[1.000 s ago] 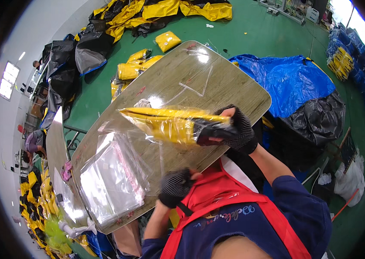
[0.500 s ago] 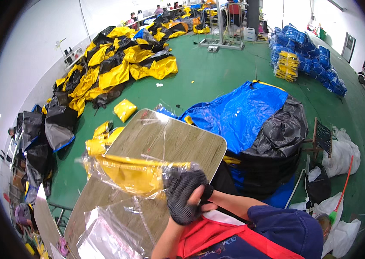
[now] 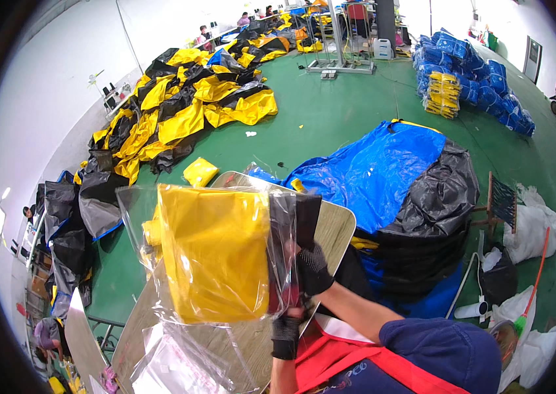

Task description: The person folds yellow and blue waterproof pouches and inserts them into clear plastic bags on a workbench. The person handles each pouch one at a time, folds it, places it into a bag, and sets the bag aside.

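Observation:
A folded yellow sheet (image 3: 215, 253) with a black end (image 3: 284, 243) is inside a clear plastic bag (image 3: 138, 213), held up broad side toward me above the table. My right hand (image 3: 314, 268), in a dark fingerless glove, is closed on the bag's right side by the black part. Below it, my left hand (image 3: 289, 325) in a matching glove grips the lower right corner of the same bag. Fingertips of both hands are partly hidden by the plastic and the folds. Flat clear bags (image 3: 182, 361) lie on the table under the held one.
The wood-patterned table (image 3: 337, 226) has a rounded corner. Beside it stands a large blue and black tarpaulin heap (image 3: 370, 177). Yellow packets (image 3: 200, 172) lie beyond the table. A yellow and black pile (image 3: 182, 121) spreads at far left; blue bundles (image 3: 468, 79) are stacked at far right.
The bagged yellow sheet has swung from nearly edge-on to upright, its broad side now showing. My hands, earlier bunched together, are now one above the other along the bag's right side.

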A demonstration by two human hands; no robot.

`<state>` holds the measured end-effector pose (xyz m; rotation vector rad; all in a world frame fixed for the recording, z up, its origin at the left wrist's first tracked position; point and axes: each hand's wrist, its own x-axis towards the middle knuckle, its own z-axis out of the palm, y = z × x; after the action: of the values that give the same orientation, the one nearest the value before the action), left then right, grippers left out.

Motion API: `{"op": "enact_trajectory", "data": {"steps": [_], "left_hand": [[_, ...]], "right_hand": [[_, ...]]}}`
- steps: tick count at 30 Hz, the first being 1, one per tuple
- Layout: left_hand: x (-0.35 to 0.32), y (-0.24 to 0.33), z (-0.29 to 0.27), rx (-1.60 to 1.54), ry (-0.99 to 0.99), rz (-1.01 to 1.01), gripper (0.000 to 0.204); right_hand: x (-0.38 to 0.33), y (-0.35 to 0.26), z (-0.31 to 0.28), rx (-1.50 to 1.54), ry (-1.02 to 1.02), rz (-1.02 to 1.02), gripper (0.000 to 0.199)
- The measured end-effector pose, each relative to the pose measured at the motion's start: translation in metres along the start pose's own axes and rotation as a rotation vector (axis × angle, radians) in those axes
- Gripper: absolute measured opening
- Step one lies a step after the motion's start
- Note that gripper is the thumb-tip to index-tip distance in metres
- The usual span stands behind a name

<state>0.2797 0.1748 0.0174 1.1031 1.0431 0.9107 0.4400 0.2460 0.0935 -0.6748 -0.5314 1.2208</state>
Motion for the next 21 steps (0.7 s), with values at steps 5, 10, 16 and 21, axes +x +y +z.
{"op": "enact_trajectory", "data": {"steps": [5,10,16,21], "left_hand": [[-0.041,0.156,-0.026,0.953,0.441,1.14,0.059],[-0.012,0.188,-0.08,0.904,0.264,0.634,0.06],[-0.004,0.154,-0.105,0.509,0.29,0.681,0.088],[-0.01,0.174,-0.068,-0.091,0.347,0.677,0.073]], "right_hand": [[0.004,-0.074,0.032,-0.821,-0.538,-0.594,0.041],[-0.005,-0.094,0.052,-1.127,-0.679,-1.015,0.054],[0.023,-0.081,0.022,-0.334,-0.382,0.071,0.041],[0.026,-0.054,0.048,-0.458,-0.06,-0.182,0.024]]}}
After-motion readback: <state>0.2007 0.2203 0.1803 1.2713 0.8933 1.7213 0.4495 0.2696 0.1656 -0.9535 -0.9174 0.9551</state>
